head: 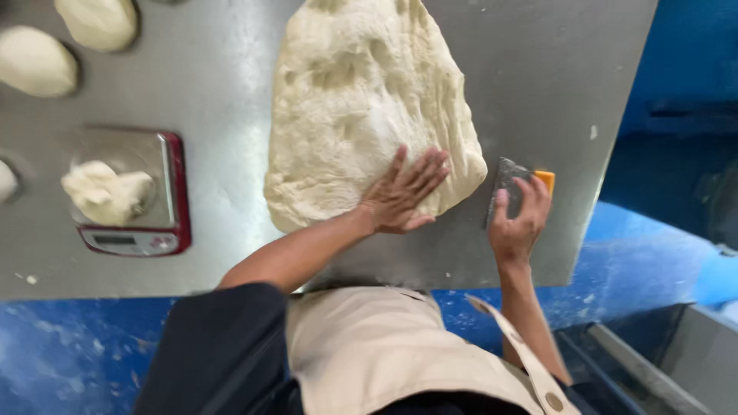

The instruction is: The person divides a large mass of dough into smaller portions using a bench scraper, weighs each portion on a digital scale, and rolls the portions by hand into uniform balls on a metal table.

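A large slab of pale dough (pixel 361 100) lies on the steel table (pixel 223 100). My left hand (pixel 401 194) rests flat on the dough's near corner, fingers spread. My right hand (pixel 519 219) grips a metal dough scraper (pixel 507 184) with an orange handle, held upright on the table just right of the dough's edge. A small lump of dough (pixel 106 192) sits on the red-edged kitchen scale (pixel 165 230) at the left.
Rounded dough portions (pixel 34 61) lie at the table's far left, another (pixel 98 21) above them. The table's right edge drops to a blue floor (pixel 661 246). A grey bin (pixel 676 361) stands at the lower right. I wear a beige apron.
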